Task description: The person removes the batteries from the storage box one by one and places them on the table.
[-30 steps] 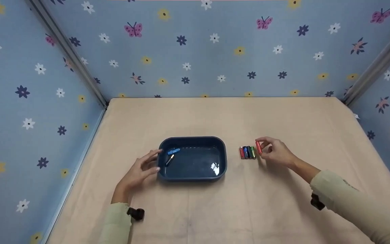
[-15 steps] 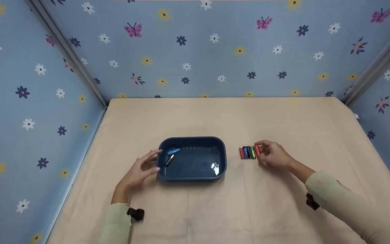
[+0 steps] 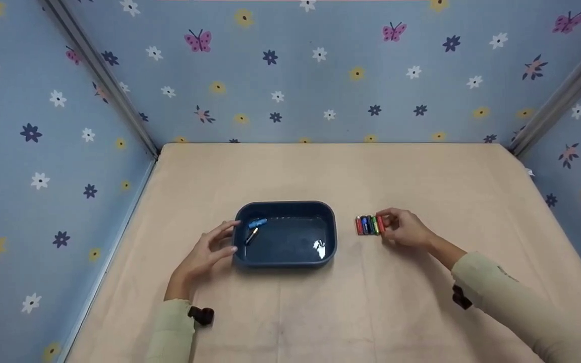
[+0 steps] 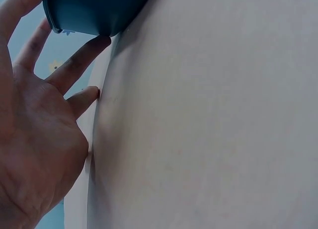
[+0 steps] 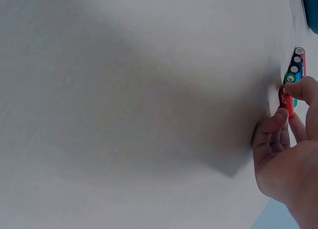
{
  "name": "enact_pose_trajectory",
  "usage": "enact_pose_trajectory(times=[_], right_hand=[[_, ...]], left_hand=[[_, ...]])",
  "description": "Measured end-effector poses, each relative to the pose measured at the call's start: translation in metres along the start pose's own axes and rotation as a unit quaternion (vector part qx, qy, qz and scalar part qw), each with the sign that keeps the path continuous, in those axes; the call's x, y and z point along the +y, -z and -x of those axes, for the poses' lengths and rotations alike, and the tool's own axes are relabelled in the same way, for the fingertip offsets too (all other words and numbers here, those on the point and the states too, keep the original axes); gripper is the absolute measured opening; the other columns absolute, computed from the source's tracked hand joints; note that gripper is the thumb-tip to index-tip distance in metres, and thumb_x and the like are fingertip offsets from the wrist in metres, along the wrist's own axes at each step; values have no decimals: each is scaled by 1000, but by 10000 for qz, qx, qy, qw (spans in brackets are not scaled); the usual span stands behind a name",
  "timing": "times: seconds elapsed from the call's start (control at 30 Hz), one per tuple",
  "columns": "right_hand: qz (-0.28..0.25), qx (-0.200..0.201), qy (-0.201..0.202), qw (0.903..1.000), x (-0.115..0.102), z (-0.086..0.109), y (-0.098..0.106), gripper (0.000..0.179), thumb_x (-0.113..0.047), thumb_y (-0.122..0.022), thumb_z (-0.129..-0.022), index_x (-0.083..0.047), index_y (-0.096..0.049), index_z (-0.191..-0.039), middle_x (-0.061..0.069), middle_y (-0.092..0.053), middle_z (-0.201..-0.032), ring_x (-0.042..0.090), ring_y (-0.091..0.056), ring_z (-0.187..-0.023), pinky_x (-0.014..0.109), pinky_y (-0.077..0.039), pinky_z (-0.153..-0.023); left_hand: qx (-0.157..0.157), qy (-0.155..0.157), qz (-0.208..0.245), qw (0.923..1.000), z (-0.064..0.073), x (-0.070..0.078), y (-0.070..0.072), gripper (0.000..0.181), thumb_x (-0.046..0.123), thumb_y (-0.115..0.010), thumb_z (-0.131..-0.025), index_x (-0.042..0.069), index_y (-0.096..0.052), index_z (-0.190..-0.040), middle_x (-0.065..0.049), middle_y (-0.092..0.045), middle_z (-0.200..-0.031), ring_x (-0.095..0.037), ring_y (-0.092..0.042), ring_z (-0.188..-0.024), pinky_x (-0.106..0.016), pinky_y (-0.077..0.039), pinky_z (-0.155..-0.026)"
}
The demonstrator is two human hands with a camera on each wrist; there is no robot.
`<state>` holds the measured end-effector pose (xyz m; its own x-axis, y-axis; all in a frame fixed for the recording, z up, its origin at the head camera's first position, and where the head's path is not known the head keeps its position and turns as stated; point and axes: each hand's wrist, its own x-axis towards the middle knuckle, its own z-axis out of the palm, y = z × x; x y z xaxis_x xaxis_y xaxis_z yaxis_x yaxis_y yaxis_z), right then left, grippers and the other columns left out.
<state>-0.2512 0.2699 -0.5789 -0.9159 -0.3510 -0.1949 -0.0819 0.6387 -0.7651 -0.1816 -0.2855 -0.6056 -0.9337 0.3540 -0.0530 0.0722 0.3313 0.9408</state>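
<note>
My right hand [image 3: 407, 229] pinches a red battery [image 3: 381, 223] between thumb and fingertips, at the right end of a short row of batteries [image 3: 366, 225]. The row holds red, blue, dark and green ones side by side. In the right wrist view the red battery [image 5: 286, 101] sits against the green battery [image 5: 290, 79]. My left hand [image 3: 200, 258] touches the left side of a dark blue tub [image 3: 290, 247] with spread, nearly straight fingers. Inside the tub, at its left, lie a blue item [image 3: 257, 223], probably batteries, and a black battery [image 3: 252, 236] with a copper-coloured end.
The tub and the row stand apart on a cream-covered table [image 3: 321, 312]. Flower-patterned blue panels [image 3: 300, 70] close off the back and both sides. A small black camera [image 3: 201, 316] sits on the left sleeve, another [image 3: 461, 297] on the right.
My right hand has moved slightly left and lowered the red battery from just beside the row to its right end. The left hand has stayed at the tub.
</note>
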Motion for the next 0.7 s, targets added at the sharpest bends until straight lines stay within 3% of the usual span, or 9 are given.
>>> enact_pose_trajectory(times=[0.2,0.4,0.57,0.63,0.7], right_hand=[[115,-114,32,9999,-3,0,2,61,1,-78,-91,12,-62,-149,25,-74,-119,24,-64,-105,19,-49,-84],[205,-306,87,9993,-6,1,6,69,-2,-82,-92,12,-57,-155,21,-70,-115,24,-61,-103,20,-49,-82],[186,-893,-116,9958,-13,0,17,86,-7,-84,-96,11,-39,-167,18,-65,-116,24,-58,-107,22,-48,-86],[196,-1234,-311,9917,-20,-1,25,94,-11,-83,-99,9,-27,-172,19,-64,-119,23,-58,-107,24,-49,-84],[267,-1542,-523,9863,-27,-2,33,102,-15,-82,-102,5,-16,-176,23,-65,-125,22,-59,-105,27,-51,-79]], left_hand=[[-35,-61,80,9999,-2,-1,0,69,16,-72,-110,15,-44,-174,-23,-39,-182,-52,-44,-166,-76,-25,-138],[14,-60,91,9999,-3,-1,0,70,16,-73,-109,17,-46,-173,-24,-45,-179,-51,-47,-164,-77,-18,-139],[82,-52,27,9999,-3,-1,-1,69,17,-74,-109,18,-47,-172,-24,-47,-177,-52,-49,-163,-78,11,-139],[95,-52,21,9999,-3,-2,-1,68,17,-74,-109,18,-48,-172,-24,-48,-177,-52,-48,-163,-79,13,-138],[81,-79,25,9999,-3,-2,-1,68,17,-74,-109,18,-48,-172,-23,-47,-178,-51,-48,-163,-77,3,-141]])
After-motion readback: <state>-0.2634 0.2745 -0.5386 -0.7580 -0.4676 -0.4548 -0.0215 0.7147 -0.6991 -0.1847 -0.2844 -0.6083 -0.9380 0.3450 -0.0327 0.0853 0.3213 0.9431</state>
